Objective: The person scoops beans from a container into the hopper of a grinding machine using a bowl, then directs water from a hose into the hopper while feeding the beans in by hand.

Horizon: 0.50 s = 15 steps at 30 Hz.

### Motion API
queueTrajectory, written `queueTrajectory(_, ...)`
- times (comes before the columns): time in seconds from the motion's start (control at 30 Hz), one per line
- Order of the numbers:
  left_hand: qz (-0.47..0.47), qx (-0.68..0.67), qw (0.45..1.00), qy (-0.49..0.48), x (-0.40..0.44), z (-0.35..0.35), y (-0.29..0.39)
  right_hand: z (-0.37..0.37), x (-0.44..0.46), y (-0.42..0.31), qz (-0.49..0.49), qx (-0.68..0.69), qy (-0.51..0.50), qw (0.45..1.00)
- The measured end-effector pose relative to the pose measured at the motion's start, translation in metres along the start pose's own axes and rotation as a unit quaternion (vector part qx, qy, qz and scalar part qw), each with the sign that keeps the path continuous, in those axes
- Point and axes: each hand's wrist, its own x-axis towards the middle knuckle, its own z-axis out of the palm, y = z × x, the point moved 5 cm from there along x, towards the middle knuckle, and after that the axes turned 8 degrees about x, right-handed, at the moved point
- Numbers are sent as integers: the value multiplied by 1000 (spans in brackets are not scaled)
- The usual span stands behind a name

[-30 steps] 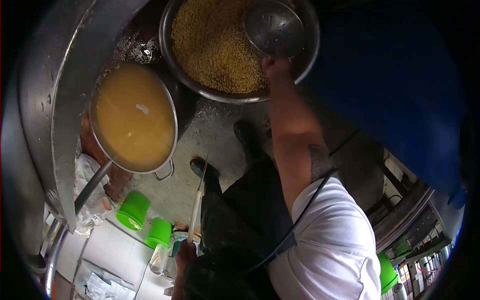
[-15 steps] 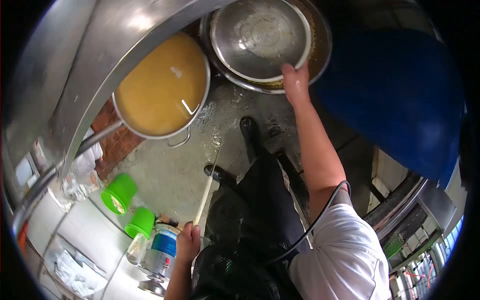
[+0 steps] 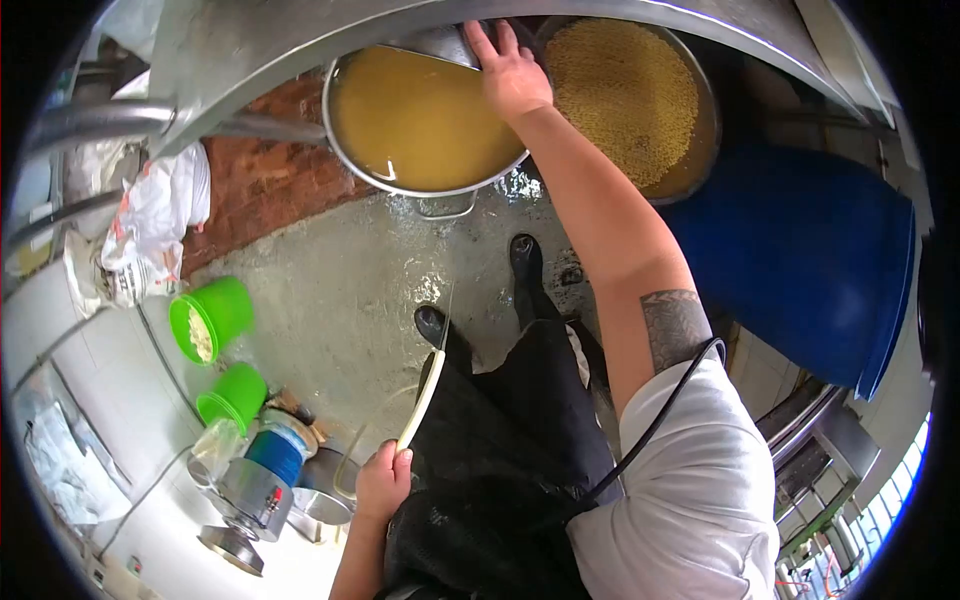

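My left hand (image 3: 383, 480) is wrapped round a pale hose (image 3: 423, 400), from whose end a thin stream of water (image 3: 448, 310) runs toward the floor. My right hand (image 3: 515, 82) reaches far forward and grips a shiny metal bowl (image 3: 435, 42) at its edge. The bowl is tilted over a large metal pot (image 3: 425, 191) of cloudy yellow liquid (image 3: 420, 120); a steel edge above hides part of it. To the right of that hand, a wide metal basin (image 3: 717, 130) holds small yellow grains or beans (image 3: 625, 95).
A steel ledge (image 3: 270, 75) curves above the pot. On the right stands a big blue barrel (image 3: 790, 260). Two green buckets (image 3: 228, 305), a metal container with a blue band (image 3: 275, 455) and white sacks (image 3: 155, 225) are on the left. The concrete floor (image 3: 330, 270) is wet.
My right hand has carried the metal bowl left, from above the basin to the pot, exposing the grains. The view has shifted; my left hand still holds the running hose low.
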Motion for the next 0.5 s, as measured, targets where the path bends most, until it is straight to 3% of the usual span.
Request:
queueTrajectory(0.2,-2,-29,999,27,-21,14,-27,56,-18,-10,3,-96,-51,994)
queueTrajectory(0.4,-32,-50,998,13,-26,34,-41,79,-20,14,112,13,-94,989)
queueTrajectory(0.5,-54,-76,996,-2,-28,36,-31,90,-15,29,163,57,-67,983)
